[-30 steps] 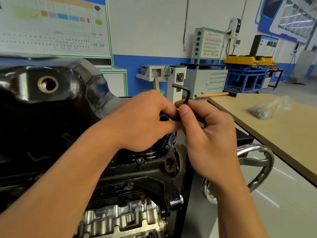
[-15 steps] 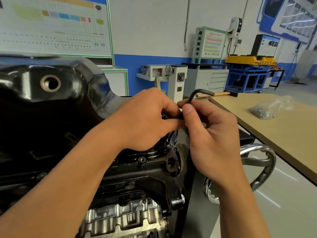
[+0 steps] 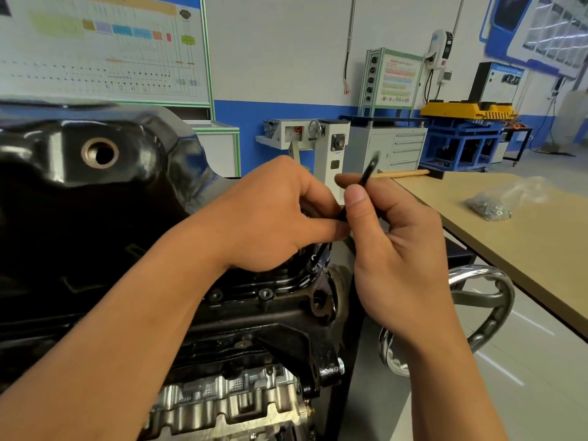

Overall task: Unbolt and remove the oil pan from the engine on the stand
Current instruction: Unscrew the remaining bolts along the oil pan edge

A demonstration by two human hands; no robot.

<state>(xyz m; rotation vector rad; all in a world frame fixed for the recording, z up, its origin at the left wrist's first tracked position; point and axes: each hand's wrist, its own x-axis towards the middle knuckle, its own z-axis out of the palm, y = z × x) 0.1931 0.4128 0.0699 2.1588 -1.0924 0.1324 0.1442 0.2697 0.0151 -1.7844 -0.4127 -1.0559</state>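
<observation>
**A:** Head view: what's changed?

**B:** The hex key has swung. Its short arm stood upright and now slants away from the oil pan, blurred. It's being spun at the pan's right corner, so that bolt is probably winding out. The pan still sits on the engine.

**A:** Fingers?

**B:** The left hand pinches the shank low. The right hand pinches it higher, between thumb and forefinger.

**A:** Count?

**B:** One key, one pan and one drain hole. Two flange bolts show on the pan's near edge. Right of the pan are one handwheel and one bag of fasteners on the bench.
</observation>
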